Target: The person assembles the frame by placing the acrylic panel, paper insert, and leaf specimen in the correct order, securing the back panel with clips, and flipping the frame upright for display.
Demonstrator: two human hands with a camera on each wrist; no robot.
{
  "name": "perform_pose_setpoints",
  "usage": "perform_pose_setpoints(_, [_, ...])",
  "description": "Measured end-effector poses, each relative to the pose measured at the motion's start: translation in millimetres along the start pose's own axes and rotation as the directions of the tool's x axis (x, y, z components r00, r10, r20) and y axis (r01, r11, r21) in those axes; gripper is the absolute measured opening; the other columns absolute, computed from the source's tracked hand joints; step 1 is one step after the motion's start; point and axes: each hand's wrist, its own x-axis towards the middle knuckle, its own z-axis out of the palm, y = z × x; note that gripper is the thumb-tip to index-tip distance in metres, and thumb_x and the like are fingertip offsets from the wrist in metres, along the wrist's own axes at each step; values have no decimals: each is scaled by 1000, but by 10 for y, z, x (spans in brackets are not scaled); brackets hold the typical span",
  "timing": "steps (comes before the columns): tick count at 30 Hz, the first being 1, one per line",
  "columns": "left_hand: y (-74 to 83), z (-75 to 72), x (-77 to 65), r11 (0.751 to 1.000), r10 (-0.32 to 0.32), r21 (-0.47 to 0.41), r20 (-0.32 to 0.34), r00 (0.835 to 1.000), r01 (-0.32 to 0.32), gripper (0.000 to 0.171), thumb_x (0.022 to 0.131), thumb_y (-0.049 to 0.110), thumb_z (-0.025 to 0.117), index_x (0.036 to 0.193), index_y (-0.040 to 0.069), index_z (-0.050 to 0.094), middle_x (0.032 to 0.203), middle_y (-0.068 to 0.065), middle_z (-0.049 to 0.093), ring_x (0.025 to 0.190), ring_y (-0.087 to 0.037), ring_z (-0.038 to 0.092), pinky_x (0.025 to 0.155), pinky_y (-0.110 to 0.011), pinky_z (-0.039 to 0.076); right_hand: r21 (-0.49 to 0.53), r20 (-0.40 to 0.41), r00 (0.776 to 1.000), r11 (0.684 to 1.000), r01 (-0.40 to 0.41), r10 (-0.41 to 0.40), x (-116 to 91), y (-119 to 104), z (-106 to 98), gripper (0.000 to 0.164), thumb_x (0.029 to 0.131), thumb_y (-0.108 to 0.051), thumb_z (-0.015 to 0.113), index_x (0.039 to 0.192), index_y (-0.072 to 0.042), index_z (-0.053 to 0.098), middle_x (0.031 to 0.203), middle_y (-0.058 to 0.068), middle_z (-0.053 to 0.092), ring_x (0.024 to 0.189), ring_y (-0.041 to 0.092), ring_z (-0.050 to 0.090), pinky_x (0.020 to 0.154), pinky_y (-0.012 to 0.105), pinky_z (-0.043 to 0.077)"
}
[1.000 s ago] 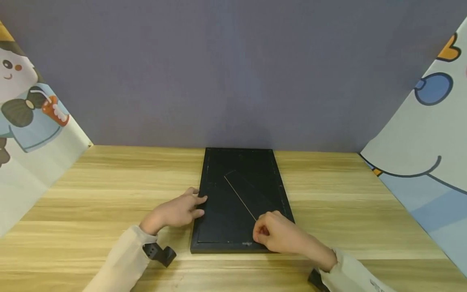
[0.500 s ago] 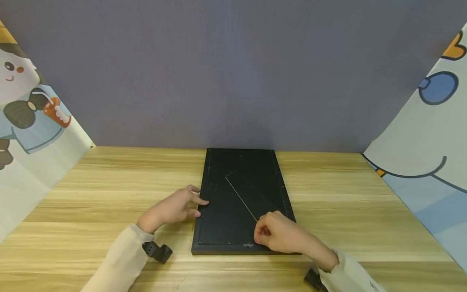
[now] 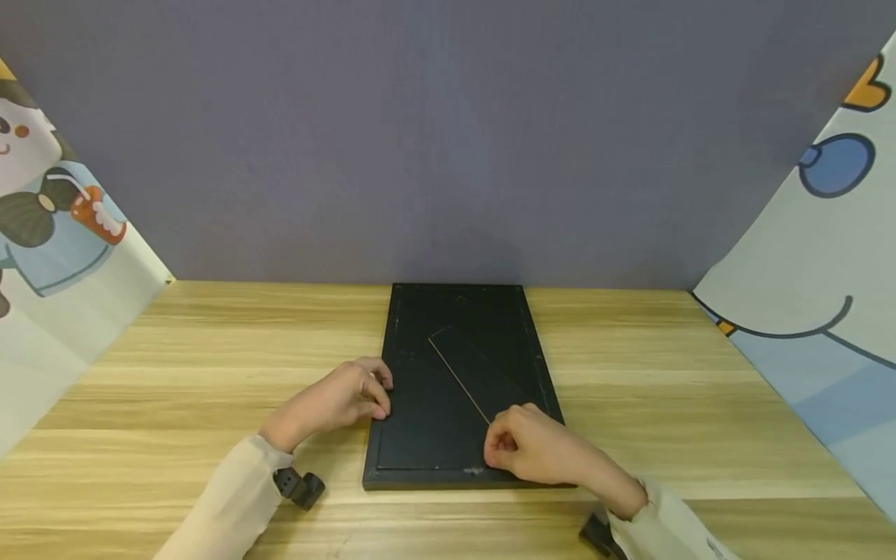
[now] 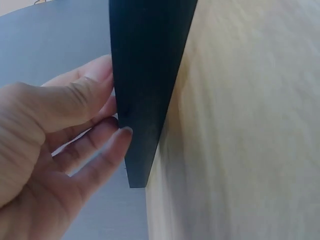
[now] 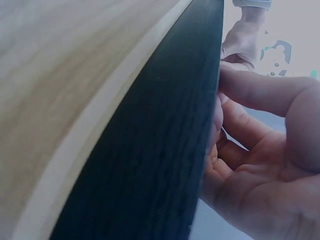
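Observation:
A black picture frame (image 3: 427, 389) lies back up on the wooden table, its stand flap (image 3: 476, 365) slanting across the back panel. At the frame's left edge, my left hand (image 3: 339, 397) has thumb and index finger bent together on the rim. In the left wrist view, its little finger touches the frame's side (image 4: 145, 90). Over the lower right of the frame, my right hand (image 3: 539, 447) pinches near the flap's lower end, which it covers. The right wrist view shows its curled fingers behind the frame's dark side (image 5: 150, 115); the fingertips' exact contact is hidden.
The wooden table (image 3: 245, 334) extends on both sides of the frame. A grey wall panel (image 3: 448, 140) stands behind it. Printed cartoon panels flank the table at left (image 3: 42, 327) and right (image 3: 791, 257). Small black devices sit on the left wrist (image 3: 301, 488) and right wrist.
The left hand's index finger, stretched out over the panel earlier, has bent back to meet the thumb at the frame's left edge. The right hand and the frame hold their place.

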Motion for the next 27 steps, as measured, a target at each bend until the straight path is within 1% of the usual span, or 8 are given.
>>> perform_pose_setpoints(5, [-33,1,8,1000,26,-10,1,1000,-26,7,79,6,73,81,12,78,99,-5,60,91,-15,55,73,-22,52,20,6,1000,1000,0,0,8,11,1,14,87,-10,68,75,-18,70,69,-14,56,60,-3,46,57,17,41])
perform_pose_setpoints(7, [-31,-1,17,999,38,2,3,999,-38,7,79,6,73,81,12,78,98,-4,60,90,-14,54,73,-22,52,18,7,1000,1000,-3,3,10,12,-2,14,86,-11,68,75,-19,70,69,-15,56,60,-3,45,58,17,41])
perform_pose_setpoints(13, [-4,-3,27,995,63,72,10,998,-64,8,79,7,73,80,13,78,93,-1,58,88,-13,50,74,-23,50,36,13,1000,999,-9,9,11,17,-1,14,86,-11,69,75,-19,69,70,-14,57,59,-3,46,55,17,42])
perform_pose_setpoints(17, [0,4,32,990,94,108,6,996,-94,9,79,6,73,78,14,78,91,0,57,88,-13,50,74,-23,50,46,17,1000,999,-7,6,13,24,2,14,87,-11,68,75,-18,69,71,-13,57,58,-3,46,54,17,43])
perform_pose_setpoints(23, [38,15,69,971,148,193,-12,989,-143,11,78,6,75,72,15,76,84,2,54,81,-13,49,71,-23,50,33,9,1000,999,4,-4,10,26,0,14,86,-10,69,74,-18,69,70,-14,57,58,-4,46,54,17,42])
perform_pose_setpoints(27, [106,12,83,962,139,238,-8,990,-133,13,78,2,75,71,13,78,80,3,51,76,-12,48,67,-22,49,31,8,1000,999,6,-6,13,27,-5,15,85,-9,69,74,-18,69,70,-14,57,58,-4,46,54,17,42])
